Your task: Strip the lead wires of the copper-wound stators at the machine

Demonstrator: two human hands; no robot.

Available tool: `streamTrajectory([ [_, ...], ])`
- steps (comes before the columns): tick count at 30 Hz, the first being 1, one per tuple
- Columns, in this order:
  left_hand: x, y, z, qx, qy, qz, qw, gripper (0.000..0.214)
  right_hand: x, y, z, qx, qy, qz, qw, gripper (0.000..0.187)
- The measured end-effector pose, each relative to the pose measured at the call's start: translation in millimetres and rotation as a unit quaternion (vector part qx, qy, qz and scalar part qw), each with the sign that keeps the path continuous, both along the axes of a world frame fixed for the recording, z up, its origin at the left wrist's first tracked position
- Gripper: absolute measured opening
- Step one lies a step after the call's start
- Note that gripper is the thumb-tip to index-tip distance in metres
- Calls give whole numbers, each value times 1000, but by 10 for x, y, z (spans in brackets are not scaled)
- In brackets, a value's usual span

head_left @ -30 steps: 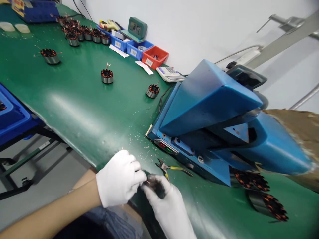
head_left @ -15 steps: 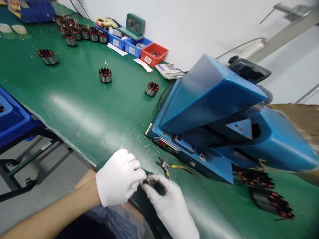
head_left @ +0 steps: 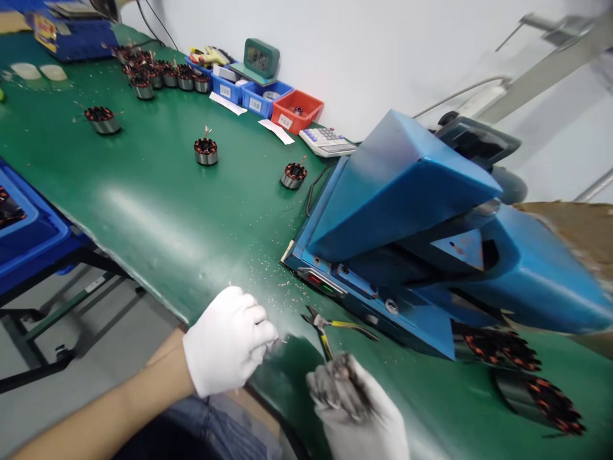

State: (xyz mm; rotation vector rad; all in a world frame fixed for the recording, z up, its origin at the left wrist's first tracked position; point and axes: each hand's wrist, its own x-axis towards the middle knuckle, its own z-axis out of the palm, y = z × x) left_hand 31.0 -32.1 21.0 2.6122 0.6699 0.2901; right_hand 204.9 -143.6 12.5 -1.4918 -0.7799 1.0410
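Note:
My left hand point(head_left: 234, 345), in a white glove, is closed at the front edge of the green table, knuckles up. A fine wire end point(head_left: 283, 340) shows by its fingertips, and a coppery tip pokes out behind the knuckles; the hand hides the rest. My right hand point(head_left: 352, 399) is palm up, its glove blackened over the curled fingers. Blur and dark stains keep me from making out what they close on. Just beyond it lie diagonal cutters point(head_left: 322, 322) with yellow-and-black handles, jaws apart. Copper-coloured clippings are scattered between the cutters and my left hand.
A blue machine point(head_left: 383, 211) stands at the right, with wound motor stators point(head_left: 539, 399) beside it. Single stators point(head_left: 205, 152) are spaced across the table point(head_left: 158, 191). Small bins point(head_left: 297, 112), a calculator point(head_left: 328, 142) and a clock point(head_left: 261, 57) line the wall. A blue crate point(head_left: 33, 223) is at left.
My right hand has moved away from my left, rightward and slightly down, and turned its palm up with fingers curled. My left hand has stayed nearly in place. The view has shifted slightly.

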Motion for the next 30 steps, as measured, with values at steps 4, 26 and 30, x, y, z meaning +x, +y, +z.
streamTrajectory([
  [4,-3,-124,68,-2,-10,135,991,14,30,-124,35,-93,95,-49,990,33],
  [26,-81,-182,4,17,-26,121,992,14,-453,253,-192,-171,74,-65,980,31],
  [30,-60,-175,2,1,-43,132,990,14,-429,108,-268,-165,51,-112,979,36],
])
